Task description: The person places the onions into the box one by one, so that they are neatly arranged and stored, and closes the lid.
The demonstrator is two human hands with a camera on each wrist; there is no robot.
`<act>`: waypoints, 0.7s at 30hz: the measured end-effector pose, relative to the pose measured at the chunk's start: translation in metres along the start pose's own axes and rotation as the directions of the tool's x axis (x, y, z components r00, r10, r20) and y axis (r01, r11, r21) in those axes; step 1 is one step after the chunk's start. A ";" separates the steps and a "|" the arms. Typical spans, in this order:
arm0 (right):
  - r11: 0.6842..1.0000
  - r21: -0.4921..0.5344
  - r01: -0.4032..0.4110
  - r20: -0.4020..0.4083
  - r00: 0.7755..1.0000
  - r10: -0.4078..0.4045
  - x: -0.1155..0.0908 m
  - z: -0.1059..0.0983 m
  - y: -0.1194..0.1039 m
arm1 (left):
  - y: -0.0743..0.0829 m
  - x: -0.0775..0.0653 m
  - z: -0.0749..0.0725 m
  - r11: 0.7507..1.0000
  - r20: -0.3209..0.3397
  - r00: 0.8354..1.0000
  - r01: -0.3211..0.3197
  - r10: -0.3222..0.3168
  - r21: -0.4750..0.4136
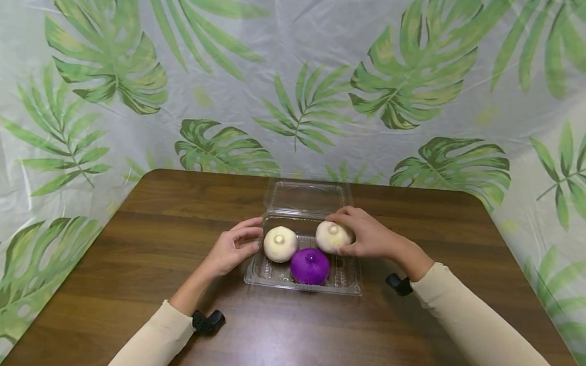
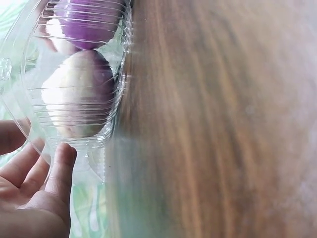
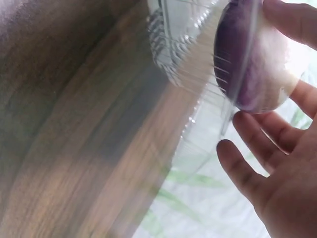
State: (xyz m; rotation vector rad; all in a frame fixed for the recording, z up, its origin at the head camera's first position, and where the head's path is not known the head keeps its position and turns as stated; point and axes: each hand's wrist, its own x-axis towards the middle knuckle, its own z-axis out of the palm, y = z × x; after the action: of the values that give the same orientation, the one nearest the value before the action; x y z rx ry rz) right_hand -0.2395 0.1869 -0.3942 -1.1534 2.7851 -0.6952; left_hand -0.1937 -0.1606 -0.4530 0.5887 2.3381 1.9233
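Note:
A clear plastic clamshell container [image 1: 352, 286] lies with its lid [image 1: 308, 199] folded back. Inside, a white-topped turnip [image 1: 279, 245] sits at the left and a purple turnip [image 1: 310, 267] at the front middle. My right hand [image 1: 367, 234] grips another white-topped turnip [image 1: 331, 237] over the container's right side, thumb in front and fingers behind; its purple underside shows in the right wrist view. At the container's left wall is my left hand [image 1: 231, 250], fingers loosely bent and spread, the fingertips right at the clear edge. In the left wrist view, those fingertips [image 2: 65, 153] lie below the left turnip [image 2: 79, 94].
A brown wooden table [image 1: 172, 243] bears the container near its far middle. Behind the table hangs a pale curtain [image 1: 228, 87] with green leaf prints. Black wrist cameras, left [image 1: 208, 322] and right [image 1: 399, 284], hang under both wrists close above the tabletop.

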 end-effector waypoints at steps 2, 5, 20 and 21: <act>1.000 -0.027 0.001 -0.006 1.000 -0.001 -0.001 0.002 -0.001 | 0.000 0.000 0.001 1.000 0.002 1.000 0.000 0.000 0.003; 0.999 -0.047 0.003 -0.014 1.000 -0.003 -0.001 0.004 -0.002 | 0.001 0.001 0.001 1.000 0.004 1.000 -0.001 0.001 0.013; 0.993 -0.121 0.019 -0.028 0.999 -0.022 -0.003 0.018 0.000 | 0.000 0.000 0.001 1.000 0.000 1.000 -0.005 0.005 0.018; 0.992 -0.126 0.022 -0.034 0.999 -0.026 -0.003 0.018 0.000 | 0.000 0.000 0.001 1.000 0.000 1.000 -0.005 0.005 0.017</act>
State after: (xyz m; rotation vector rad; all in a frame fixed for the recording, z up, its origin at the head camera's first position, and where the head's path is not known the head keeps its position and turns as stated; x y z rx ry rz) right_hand -0.2337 0.1818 -0.4109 -1.2081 2.8862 -0.5550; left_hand -0.1932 -0.1599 -0.4537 0.5965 2.3568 1.9075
